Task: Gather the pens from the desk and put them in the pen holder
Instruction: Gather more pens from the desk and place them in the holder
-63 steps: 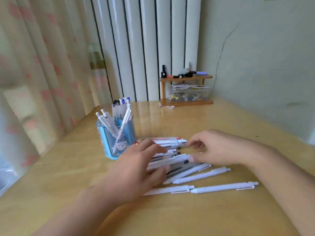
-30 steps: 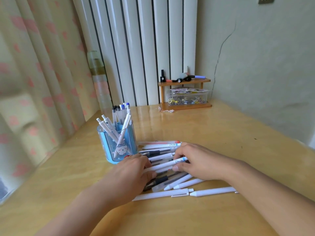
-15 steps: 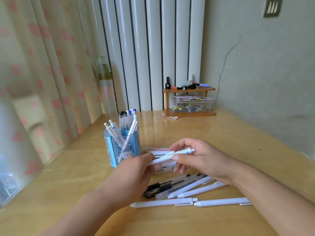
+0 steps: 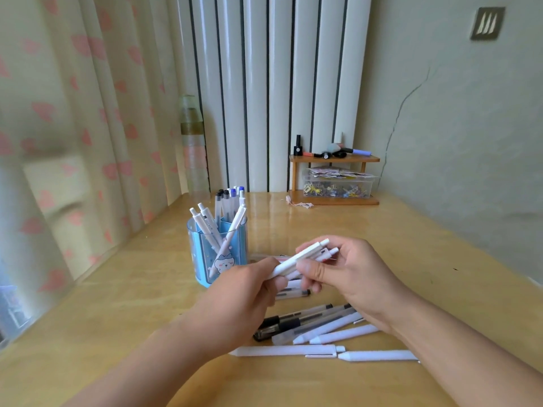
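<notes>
Above the middle of the wooden worktop, both hands meet over a small bundle of white pens lifted clear of the surface. The left hand curls its fingers round the lower, nearer end of the bundle, while the right hand pinches the upper end between thumb and fingers, so the click-button tips stick out past its knuckles and the bundle slopes up to the right. Just left of the hands, apart from them, stands the blue translucent pen holder with a cartoon face on its front; several white pens and a few capped ones already stand in it, leaning at different angles. Below and between the wrists, loose pens lie scattered on the worktop: clear-barrelled ones with black caps, white ones beside them, and two more white pens end to end nearest the camera. A couple of further pens lie partly hidden under the fingers. At the far edge, against the white radiator, sits a small wooden shelf carrying a clear box of small coloured items, with markers on top. A patterned curtain hangs at the left.
</notes>
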